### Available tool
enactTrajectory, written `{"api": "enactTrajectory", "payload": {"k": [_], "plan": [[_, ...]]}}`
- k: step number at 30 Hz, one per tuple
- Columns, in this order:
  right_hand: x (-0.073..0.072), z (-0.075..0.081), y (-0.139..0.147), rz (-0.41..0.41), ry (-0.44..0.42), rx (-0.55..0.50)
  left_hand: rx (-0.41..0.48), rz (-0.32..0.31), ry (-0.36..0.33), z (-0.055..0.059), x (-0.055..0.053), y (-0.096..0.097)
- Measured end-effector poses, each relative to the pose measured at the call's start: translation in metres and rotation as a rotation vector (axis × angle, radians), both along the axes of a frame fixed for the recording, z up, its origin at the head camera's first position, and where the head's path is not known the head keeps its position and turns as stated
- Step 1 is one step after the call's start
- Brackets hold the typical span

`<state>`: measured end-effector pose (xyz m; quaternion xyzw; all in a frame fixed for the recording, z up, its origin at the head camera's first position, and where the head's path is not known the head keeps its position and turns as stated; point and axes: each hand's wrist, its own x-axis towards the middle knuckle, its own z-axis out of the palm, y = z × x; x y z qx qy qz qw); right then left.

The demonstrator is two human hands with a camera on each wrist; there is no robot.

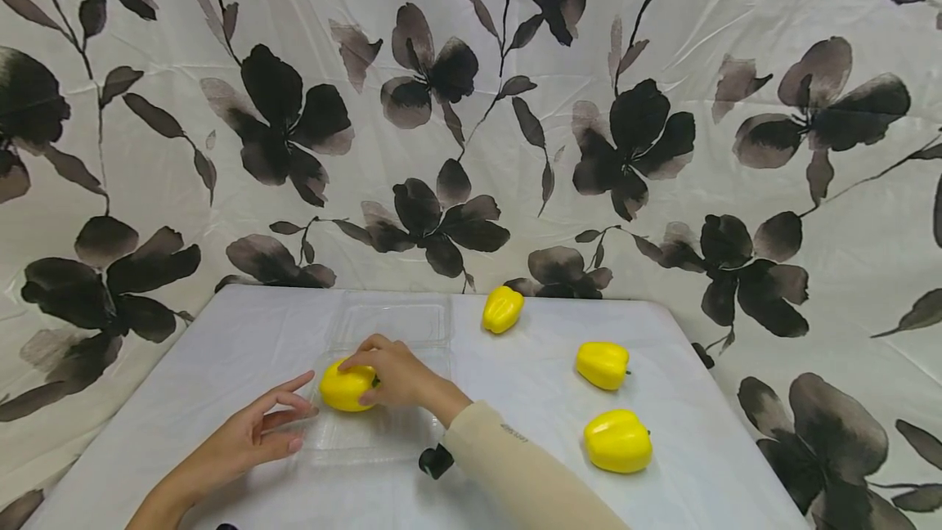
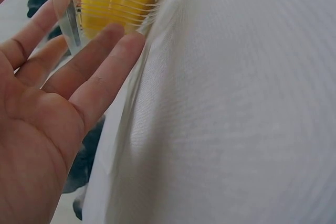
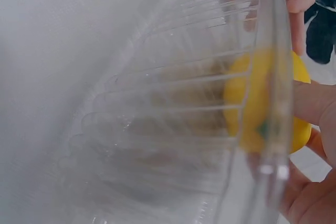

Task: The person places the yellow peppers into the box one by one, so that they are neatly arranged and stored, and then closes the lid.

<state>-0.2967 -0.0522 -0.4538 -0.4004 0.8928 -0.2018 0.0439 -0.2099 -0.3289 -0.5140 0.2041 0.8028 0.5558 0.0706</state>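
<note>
In the head view, my right hand (image 1: 401,375) grips a glossy yellow bell pepper (image 1: 344,389) by its top, fingers over it and thumb near the green stem. The pepper sits within the left part of a clear plastic clamshell box (image 1: 397,436), whose lid (image 1: 393,325) lies folded open toward the back. Through the ribbed wall the right wrist view shows the same pepper (image 3: 302,129) low in the box. My left hand (image 1: 246,436) holds nothing; its fingers are extended, with fingertips right at the box's left wall in the left wrist view.
Three more yellow peppers lie on the white-covered table: one at the back edge (image 1: 504,309), one at right (image 1: 603,365) and one nearer the front (image 1: 618,441). A small black device (image 1: 437,461) sits under my right wrist. Behind hangs a flower-patterned cloth (image 1: 537,170).
</note>
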Motion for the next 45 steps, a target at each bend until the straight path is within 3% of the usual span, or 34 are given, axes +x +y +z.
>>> {"api": "enactTrajectory", "payload": {"k": [13,31,45], "plan": [[0.0034,-0.0044,0.0017,-0.039,-0.079,-0.074,-0.019,0.016,-0.024,0.0012,-0.0002,-0.0008],[0.0076,-0.0024,0.0038,-0.039,-0.058,-0.069,-0.015,0.022,-0.049,0.0025,-0.0004,-0.0004],[0.0062,0.0012,0.0067,-0.011,-0.064,-0.051,-0.002,0.011,-0.027,0.0023,-0.0004,0.0003]]}}
